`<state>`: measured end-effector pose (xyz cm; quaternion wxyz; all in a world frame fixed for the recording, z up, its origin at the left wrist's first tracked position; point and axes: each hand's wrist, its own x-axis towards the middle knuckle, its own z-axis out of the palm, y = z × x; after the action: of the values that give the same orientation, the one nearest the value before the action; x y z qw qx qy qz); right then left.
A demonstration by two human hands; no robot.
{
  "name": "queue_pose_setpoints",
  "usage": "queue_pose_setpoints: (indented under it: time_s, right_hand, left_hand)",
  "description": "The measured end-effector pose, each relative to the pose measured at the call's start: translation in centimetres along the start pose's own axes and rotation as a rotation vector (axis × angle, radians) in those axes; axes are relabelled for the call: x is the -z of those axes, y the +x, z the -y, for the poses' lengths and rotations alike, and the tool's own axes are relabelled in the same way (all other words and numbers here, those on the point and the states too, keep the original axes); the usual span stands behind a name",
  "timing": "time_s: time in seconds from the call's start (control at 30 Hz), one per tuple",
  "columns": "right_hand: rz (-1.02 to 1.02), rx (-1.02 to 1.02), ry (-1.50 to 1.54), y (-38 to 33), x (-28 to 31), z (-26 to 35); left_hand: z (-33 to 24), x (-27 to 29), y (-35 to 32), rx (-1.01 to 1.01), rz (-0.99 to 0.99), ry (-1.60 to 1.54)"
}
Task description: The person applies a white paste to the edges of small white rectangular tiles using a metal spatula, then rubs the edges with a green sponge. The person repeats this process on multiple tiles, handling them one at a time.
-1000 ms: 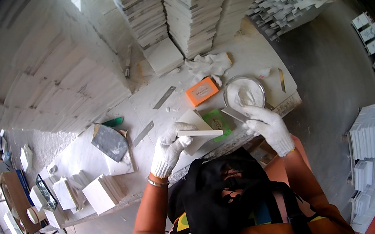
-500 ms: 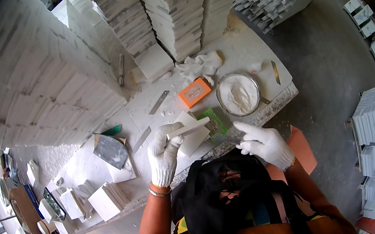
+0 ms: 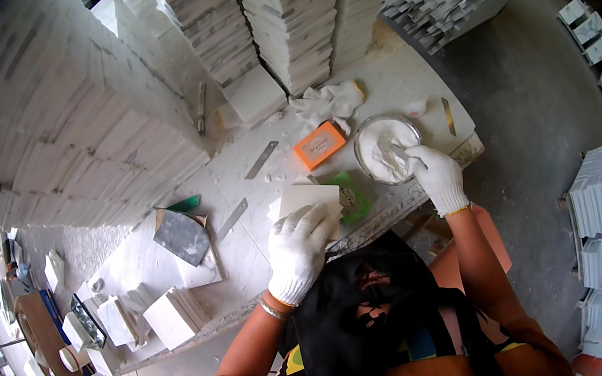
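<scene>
My left hand, in a white knitted glove, grips a square white tile at its near edge, fingers lying over its top. The tile is held face up above other white tiles and beside a green box. At the round metal bowl, my gloved right hand is closed around a thin grey metal blade. The blade's tip is in the white paste or powder that fills the bowl; its other end is hidden in my fingers.
Near the bowl lie an orange box, a crumpled white glove and loose metal strips. Tall stacks of white tiles stand along the far left. A dark grey slab and tile piles sit at left.
My right hand has moved from near the tile to the bowl, putting the blade into the white material. My left hand has turned the tile from edge-on to face up.
</scene>
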<state>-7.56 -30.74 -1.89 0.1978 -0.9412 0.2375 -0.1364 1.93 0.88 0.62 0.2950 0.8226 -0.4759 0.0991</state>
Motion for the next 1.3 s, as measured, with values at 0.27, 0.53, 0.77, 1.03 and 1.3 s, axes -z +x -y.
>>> queue_pose_setpoints:
  time_s: [0.27, 0.53, 0.77, 1.03, 1.3]
  right_hand:
    - [-0.07, 0.187, -0.201, -1.0, 2.4, 4.0]
    - [0.419, 0.244, 0.0, -5.1, -1.7, 8.5]
    - [0.347, 0.332, -0.267, -5.1, -4.9, 9.4]
    - [0.28, 0.248, -0.118, -7.4, -3.2, 7.8]
    - [0.251, 0.084, 0.456, -6.8, -3.3, 6.6]
  left_hand:
    - [2.1, 0.5, -1.6, 0.11, 0.287, -0.031]
    - [4.0, 1.0, 0.9, 0.11, 0.497, 0.095]
    - [2.9, -0.7, 0.3, 0.167, 0.317, 0.061]
    - [0.5, -2.5, -0.8, 0.307, 0.182, 0.026]
    - [0.2, -2.4, -0.8, 0.314, 0.13, 0.009]
